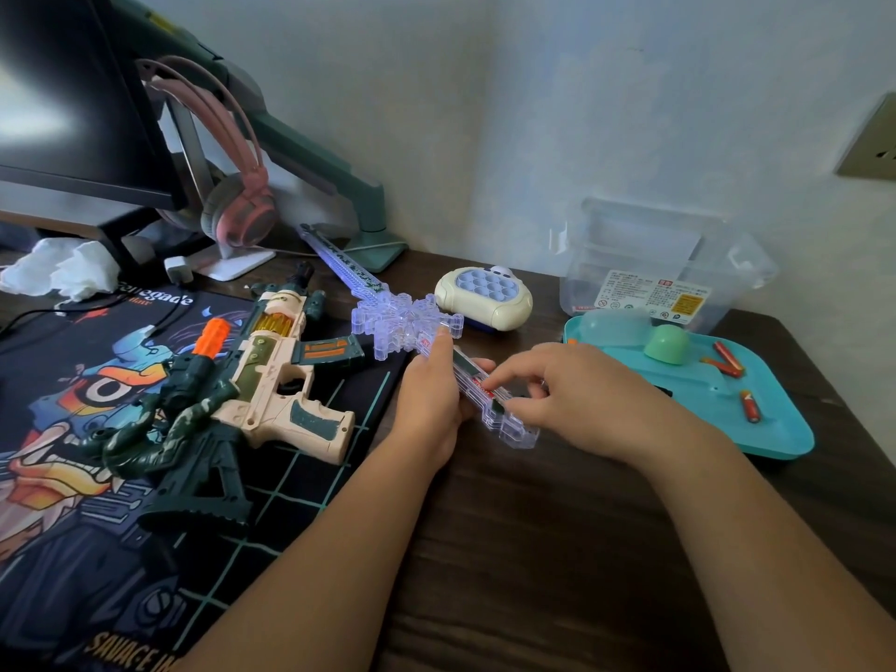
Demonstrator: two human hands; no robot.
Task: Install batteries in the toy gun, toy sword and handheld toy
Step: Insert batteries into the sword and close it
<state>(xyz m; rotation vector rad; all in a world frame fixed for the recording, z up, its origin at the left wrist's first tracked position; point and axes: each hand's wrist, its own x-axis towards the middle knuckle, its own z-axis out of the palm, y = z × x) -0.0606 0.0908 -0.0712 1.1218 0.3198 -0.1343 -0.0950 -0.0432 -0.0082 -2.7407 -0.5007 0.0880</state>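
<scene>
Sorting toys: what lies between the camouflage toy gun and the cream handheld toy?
The snowflake-shaped guard of the clear plastic toy sword, in the head view.

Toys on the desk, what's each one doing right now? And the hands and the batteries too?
toy sword: lying on the desk, battery slot in its handle open.
left hand: grips the sword's handle.
right hand: pinches a battery in the slot.
toy gun: lying on the mat, untouched.
handheld toy: buttons up, untouched.
loose batteries: three, lying in the tray.
</scene>
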